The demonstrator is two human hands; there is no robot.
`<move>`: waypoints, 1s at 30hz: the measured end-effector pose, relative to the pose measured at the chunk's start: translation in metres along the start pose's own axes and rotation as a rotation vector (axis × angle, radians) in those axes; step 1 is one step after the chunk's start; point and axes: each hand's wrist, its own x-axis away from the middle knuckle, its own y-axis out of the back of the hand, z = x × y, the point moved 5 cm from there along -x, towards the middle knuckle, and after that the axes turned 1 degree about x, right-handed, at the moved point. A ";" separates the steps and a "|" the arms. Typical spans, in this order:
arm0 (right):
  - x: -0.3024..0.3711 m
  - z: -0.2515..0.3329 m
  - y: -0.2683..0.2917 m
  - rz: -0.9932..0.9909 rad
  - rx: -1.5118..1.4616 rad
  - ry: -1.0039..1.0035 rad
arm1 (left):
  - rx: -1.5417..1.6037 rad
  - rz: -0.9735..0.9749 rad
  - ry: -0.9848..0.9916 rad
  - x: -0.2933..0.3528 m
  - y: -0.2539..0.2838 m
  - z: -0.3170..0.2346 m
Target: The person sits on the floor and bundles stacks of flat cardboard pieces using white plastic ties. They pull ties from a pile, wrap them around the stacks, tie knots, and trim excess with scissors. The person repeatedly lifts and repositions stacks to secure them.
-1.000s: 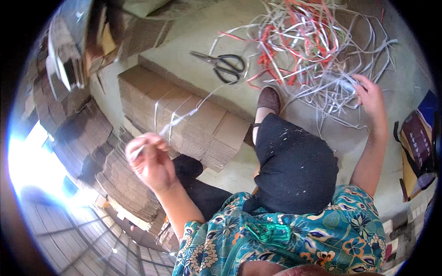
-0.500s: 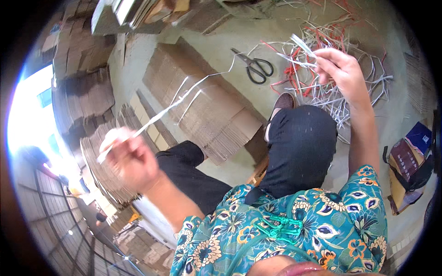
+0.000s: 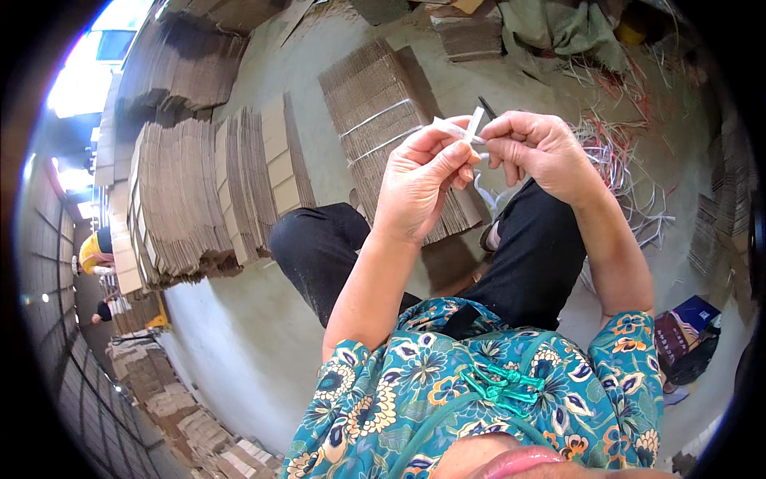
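In front of my knees my two hands meet around the ends of a thin, flat white plastic strap [image 3: 474,126]. My left hand [image 3: 416,184] pinches it between thumb and fingers, and two flat pieces cross just above the thumb. Close against it, my right hand [image 3: 538,156] is closed with thumb and fingertips on the strap too. Whether the ends are looped or knotted there I cannot tell. Just beyond lies a stack of flattened cardboard [image 3: 359,88], with white straps [image 3: 375,120] across it. A dark pointed tip shows behind my right hand, its rest hidden.
More cardboard stacks [image 3: 179,199] stand to the left. A tangle of white and red straps [image 3: 630,152] lies on the floor at right, near a green cloth [image 3: 550,32]. A bag with dark red and blue packages [image 3: 686,335] sits at far right. Another person [image 3: 96,251] is at far left.
My hands were wide apart, each with white strap in it; now they are together in the middle. The view has shifted, and the scissors on the floor are now mostly hidden.
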 end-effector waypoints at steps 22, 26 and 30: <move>-0.046 -0.016 -0.094 0.088 0.177 0.060 | -1.329 -0.321 -0.859 0.067 0.051 -0.035; -0.038 -0.001 -0.101 0.181 0.479 0.413 | -0.488 -0.311 -0.246 0.062 0.079 -0.020; -0.032 0.000 -0.110 0.189 0.650 0.594 | -0.038 -0.239 -0.072 0.062 0.088 -0.004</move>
